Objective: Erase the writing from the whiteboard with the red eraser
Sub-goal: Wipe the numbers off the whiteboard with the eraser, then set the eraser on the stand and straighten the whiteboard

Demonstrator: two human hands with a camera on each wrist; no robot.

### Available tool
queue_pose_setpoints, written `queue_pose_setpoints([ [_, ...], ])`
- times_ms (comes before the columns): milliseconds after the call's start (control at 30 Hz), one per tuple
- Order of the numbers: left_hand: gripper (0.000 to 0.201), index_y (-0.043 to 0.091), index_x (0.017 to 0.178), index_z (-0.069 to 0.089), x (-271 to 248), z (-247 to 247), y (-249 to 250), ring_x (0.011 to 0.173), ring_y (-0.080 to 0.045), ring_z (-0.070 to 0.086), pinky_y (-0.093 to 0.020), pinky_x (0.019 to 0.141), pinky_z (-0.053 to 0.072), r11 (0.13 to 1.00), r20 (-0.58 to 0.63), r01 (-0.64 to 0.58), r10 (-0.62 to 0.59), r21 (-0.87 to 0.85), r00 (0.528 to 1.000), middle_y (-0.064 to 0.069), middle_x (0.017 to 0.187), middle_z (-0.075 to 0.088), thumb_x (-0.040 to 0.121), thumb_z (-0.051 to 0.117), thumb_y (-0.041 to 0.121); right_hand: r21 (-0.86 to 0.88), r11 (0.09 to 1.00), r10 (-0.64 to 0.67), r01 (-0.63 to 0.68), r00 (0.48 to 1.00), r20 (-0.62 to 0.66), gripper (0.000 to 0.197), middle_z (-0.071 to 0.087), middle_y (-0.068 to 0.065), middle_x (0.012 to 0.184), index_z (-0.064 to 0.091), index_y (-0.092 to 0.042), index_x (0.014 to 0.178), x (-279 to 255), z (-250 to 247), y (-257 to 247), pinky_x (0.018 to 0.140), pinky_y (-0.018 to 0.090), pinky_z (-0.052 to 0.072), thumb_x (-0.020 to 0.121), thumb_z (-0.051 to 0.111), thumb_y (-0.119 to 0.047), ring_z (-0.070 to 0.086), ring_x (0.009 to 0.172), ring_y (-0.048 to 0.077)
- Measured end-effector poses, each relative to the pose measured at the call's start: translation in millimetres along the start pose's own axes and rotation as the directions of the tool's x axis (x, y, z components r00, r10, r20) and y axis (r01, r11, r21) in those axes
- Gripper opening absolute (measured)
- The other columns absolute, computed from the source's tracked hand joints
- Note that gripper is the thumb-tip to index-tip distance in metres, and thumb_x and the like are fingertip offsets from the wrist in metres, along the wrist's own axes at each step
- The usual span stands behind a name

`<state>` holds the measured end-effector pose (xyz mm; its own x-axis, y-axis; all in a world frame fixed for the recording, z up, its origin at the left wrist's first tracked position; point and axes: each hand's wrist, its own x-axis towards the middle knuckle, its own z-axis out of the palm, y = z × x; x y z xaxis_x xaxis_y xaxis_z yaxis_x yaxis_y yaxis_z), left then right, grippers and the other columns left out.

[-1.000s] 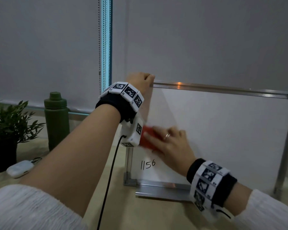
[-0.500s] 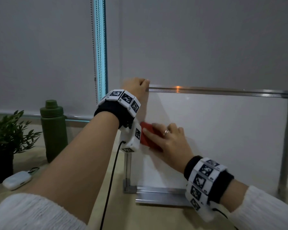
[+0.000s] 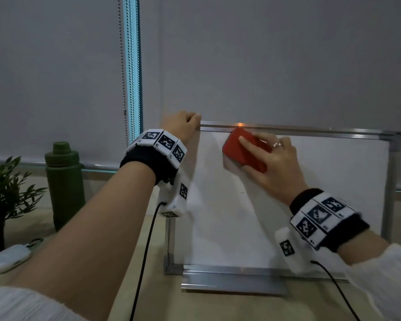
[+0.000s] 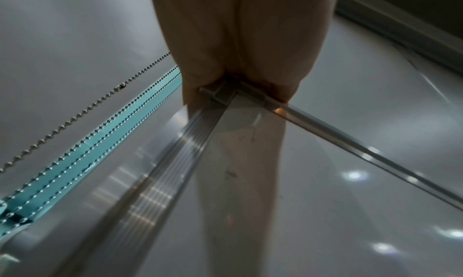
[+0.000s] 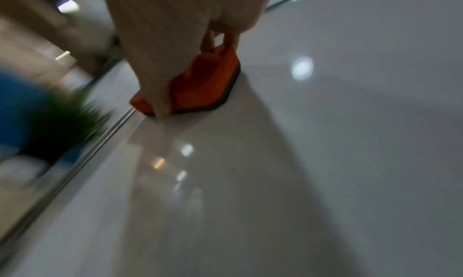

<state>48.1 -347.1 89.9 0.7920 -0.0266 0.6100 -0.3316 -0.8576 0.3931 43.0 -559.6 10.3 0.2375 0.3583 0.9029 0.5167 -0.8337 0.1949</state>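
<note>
So the right hand (image 3: 272,167) is pressing the red eraser (image 3: 242,150) flat against the whiteboard (image 3: 322,193), up near the top middle of the head view, just under the top rail. Fingers are lying mostly straight across the eraser's back with the thumb hooked under its lower edge, so it's getting pinched and pushed into the board at once, which I'd guess is what gives the dark felt side enough bite to wipe. In the right wrist view you can see that dark felt layer of the red eraser (image 5: 200,85) sitting flush on the white surface, with a fingertip running down its near side.

The left hand (image 3: 181,126) is curling over the board's upper left corner, fingers wrapped round the metal frame. The left wrist view shows the left hand (image 4: 240,43) sitting right on the corner joint of the frame (image 4: 225,95). Makes sense to me: the board is only standing upright on a low base on the table, so without that bracing it'd probably tip or skate backward under the wiping pressure.

As for writing, I'm not seeing any readable text on the board. There's one tiny dark fleck (image 3: 242,192) around the middle of the head view, plus faint smudges near the corner in the left wrist view, too small to read. The wrist bands are carrying black and white square marker patterns, no words. The green bottle (image 3: 65,181) at the left is showing no label I can make out.

Looks nearly done, maybe one leftover speck to hit.
</note>
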Motion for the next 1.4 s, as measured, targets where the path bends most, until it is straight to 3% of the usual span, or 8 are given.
queue_pose_setpoints([
  [133,0.033,0.009,0.076,0.050,2,2,-2,0.078,-0.021,0.044,-0.024,0.062,0.023,1.000,-0.012,-0.004,0.004,0.012,1.000,-0.011,0.081,0.049,0.098,0.031,0.026,0.023,0.991,-0.136,0.134,0.984,0.119,0.051,0.047,0.002,0.125,0.046,-0.031,0.123,-44,14,-15,0.072,0.037,0.038,0.075,0.057,-0.039,0.045,0.085,0.027],
  [300,0.033,0.011,0.073,0.050,-3,0,1,0.075,-0.021,0.043,-0.028,0.052,0.024,1.000,-0.034,0.005,-0.005,0.002,0.999,-0.008,0.070,0.047,0.097,0.034,0.025,0.128,0.869,-0.472,0.478,0.723,0.505,0.051,0.053,-0.007,0.117,0.053,-0.040,0.115,-107,16,-24,0.064,0.029,0.046,0.067,0.068,-0.039,0.039,0.082,0.016],
  [667,0.032,0.007,0.076,0.049,-10,-5,5,0.077,-0.022,0.042,-0.026,0.067,0.027,1.000,-0.028,-0.006,0.006,-0.023,1.000,-0.013,0.083,0.046,0.097,0.033,0.024,0.278,0.943,-0.155,-0.185,0.494,0.855,0.053,0.043,0.001,0.140,0.046,-0.020,0.134,-125,-26,-36,0.096,0.013,0.024,0.083,0.058,-0.029,0.041,0.123,0.016],
  [933,0.039,0.002,0.082,0.058,-19,-10,9,0.081,-0.022,0.043,-0.026,0.072,0.028,1.000,-0.053,0.008,-0.009,-0.024,0.999,-0.012,0.088,0.045,0.097,0.032,0.028,0.257,0.964,-0.214,-0.067,0.376,0.902,0.045,0.048,0.006,0.137,0.053,-0.012,0.127,-121,-18,-58,0.094,0.030,0.035,0.082,0.059,-0.011,0.045,0.121,0.025],
  [1033,0.042,-0.001,0.093,0.061,-26,-12,11,0.088,-0.022,0.045,-0.026,0.077,0.031,0.996,-0.062,0.031,-0.036,-0.079,0.997,-0.011,0.096,0.042,0.098,0.031,0.029,0.190,0.974,-0.225,0.124,0.410,0.884,0.042,0.050,0.006,0.134,0.055,-0.018,0.123,-121,-22,-63,0.091,0.038,0.035,0.082,0.060,-0.020,0.046,0.117,0.027],
  [1133,0.040,0.006,0.127,0.050,-38,-8,8,0.116,-0.026,0.046,-0.022,0.097,0.031,0.946,-0.121,0.025,-0.068,-0.323,0.990,-0.017,0.122,0.041,0.098,0.031,0.025,0.064,0.982,-0.170,0.180,0.664,0.728,0.036,0.063,0.000,0.116,0.063,-0.031,0.106,-120,-34,-51,0.076,0.040,0.051,0.075,0.053,-0.047,0.055,0.103,0.022],
  [1267,0.044,0.008,0.136,0.033,-63,2,-9,0.122,-0.024,0.045,-0.023,0.099,0.032,0.819,-0.067,0.175,-0.250,-0.546,0.966,-0.014,0.136,0.043,0.099,0.022,0.031,-0.044,0.959,0.281,-0.278,0.955,0.089,0.039,0.056,0.012,0.117,0.053,-0.027,0.118,-111,-60,-3,0.084,0.041,0.043,0.080,0.047,-0.036,0.044,0.107,0.027],
  [1400,0.042,0.009,0.098,0.054,-83,15,-41,0.105,-0.034,0.056,-0.046,0.098,0.042,0.717,0.199,0.354,-0.295,-0.600,0.934,-0.021,0.112,0.057,0.097,0.026,0.041,0.053,0.502,0.860,-0.863,0.492,-0.133,0.059,0.025,0.029,0.137,0.031,-0.006,0.138,-108,-104,53,0.096,0.046,0.029,0.083,0.053,-0.011,0.026,0.119,0.039],
])
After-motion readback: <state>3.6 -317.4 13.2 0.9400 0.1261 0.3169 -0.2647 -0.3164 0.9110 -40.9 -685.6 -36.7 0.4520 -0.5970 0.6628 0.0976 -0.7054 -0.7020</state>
